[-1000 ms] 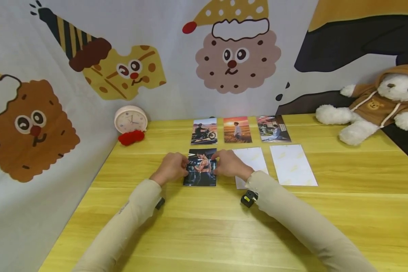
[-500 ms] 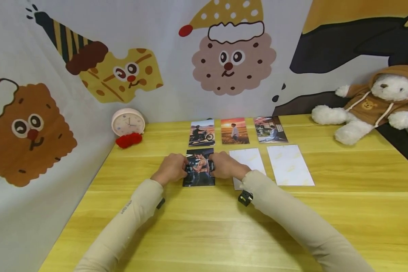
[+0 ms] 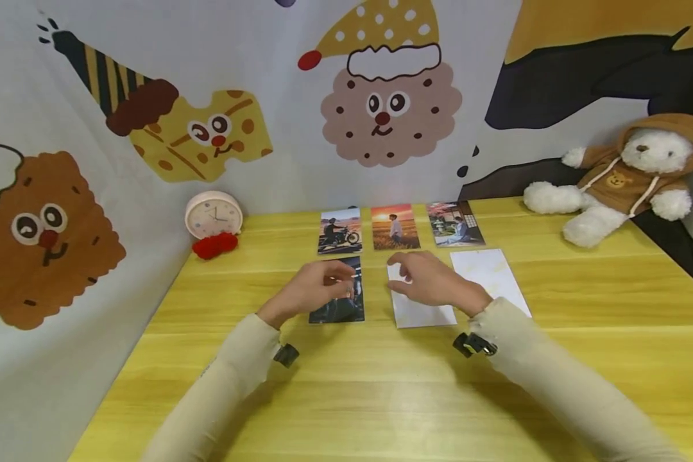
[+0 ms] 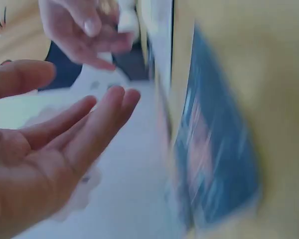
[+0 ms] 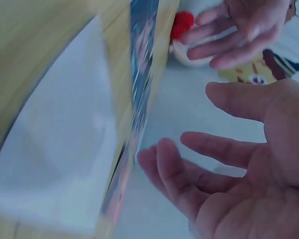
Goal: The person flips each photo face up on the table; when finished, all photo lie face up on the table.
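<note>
My left hand (image 3: 314,289) hovers over a dark photo card (image 3: 336,313) lying face up in the front row, its fingers loosely bent around nothing. In the left wrist view that photo card (image 4: 217,144) lies flat, apart from the left hand (image 4: 50,149). Above a white face-down card (image 3: 424,314) to the right hangs my right hand (image 3: 430,279), thumb and fingers spread with nothing between them. The right wrist view shows this white card (image 5: 65,124) beside the right hand (image 5: 239,169). A second white card (image 3: 493,273) lies further right, partly behind the right wrist.
Behind is a row of face-up photo cards: a motorcycle photo (image 3: 339,232), a sunset field photo (image 3: 395,228) and a garden photo (image 3: 455,224). A round clock (image 3: 213,213) with a red fuzzy thing (image 3: 215,245) stands back left; a teddy bear (image 3: 624,173) sits back right.
Both hands have let go of the dark photo card's side edges and lifted. The right hand has moved right, over the middle white card; the left reaches across the photo.
</note>
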`<state>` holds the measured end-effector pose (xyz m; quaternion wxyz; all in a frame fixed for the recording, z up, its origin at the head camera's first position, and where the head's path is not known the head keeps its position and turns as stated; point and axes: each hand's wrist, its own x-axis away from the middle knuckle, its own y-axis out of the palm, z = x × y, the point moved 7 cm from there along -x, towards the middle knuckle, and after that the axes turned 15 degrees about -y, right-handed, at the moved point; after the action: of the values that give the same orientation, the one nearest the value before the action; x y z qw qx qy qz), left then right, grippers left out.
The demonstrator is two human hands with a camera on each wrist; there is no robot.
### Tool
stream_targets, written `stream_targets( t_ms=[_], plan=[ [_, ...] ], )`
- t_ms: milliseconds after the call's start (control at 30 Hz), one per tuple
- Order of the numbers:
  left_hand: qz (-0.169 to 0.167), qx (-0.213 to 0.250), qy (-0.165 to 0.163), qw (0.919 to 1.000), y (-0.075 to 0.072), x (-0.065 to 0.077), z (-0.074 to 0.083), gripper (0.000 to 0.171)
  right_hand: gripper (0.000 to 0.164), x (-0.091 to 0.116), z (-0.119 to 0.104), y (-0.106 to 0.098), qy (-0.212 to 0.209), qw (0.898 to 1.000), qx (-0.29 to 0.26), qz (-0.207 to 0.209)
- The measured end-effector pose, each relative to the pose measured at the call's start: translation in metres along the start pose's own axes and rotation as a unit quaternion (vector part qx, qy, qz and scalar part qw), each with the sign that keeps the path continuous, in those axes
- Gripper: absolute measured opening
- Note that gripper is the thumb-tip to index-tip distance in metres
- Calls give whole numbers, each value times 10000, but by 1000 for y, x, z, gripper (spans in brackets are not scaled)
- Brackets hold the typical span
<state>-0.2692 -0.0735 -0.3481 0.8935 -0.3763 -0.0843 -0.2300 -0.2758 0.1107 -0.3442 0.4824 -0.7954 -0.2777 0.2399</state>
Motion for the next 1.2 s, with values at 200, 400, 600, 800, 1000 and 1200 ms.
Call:
stream_targets(
  t_ms=[200, 400, 600, 800, 1000, 1200],
  plan=[
    [-1408, 1281, -187, 9815, 47, -6, 6, 55, 55, 45, 31, -9, 422, 9991, 40, 84],
    [-1403, 1170, -430, 9822, 63, -13, 6, 57, 62, 69, 47, -2, 696, 9970, -300, 165],
    [-1323, 1031, -508, 9845, 70, -21, 13, 58, 68, 74, 52, 3, 938, 9817, -1566, 535],
    [-1159, 706, -349, 9901, 73, -22, 19, 58, 77, 74, 61, 0, 1543, 9471, -2695, 810],
    [-1109, 386, -268, 9927, 74, -21, 23, 56, 70, 78, 64, -10, 1580, 9154, -3484, 1251],
    [-893, -122, -194, 9957, 76, -26, 33, 51, 70, 76, 58, -18, 1201, 8646, -4626, 1549]
  ],
)
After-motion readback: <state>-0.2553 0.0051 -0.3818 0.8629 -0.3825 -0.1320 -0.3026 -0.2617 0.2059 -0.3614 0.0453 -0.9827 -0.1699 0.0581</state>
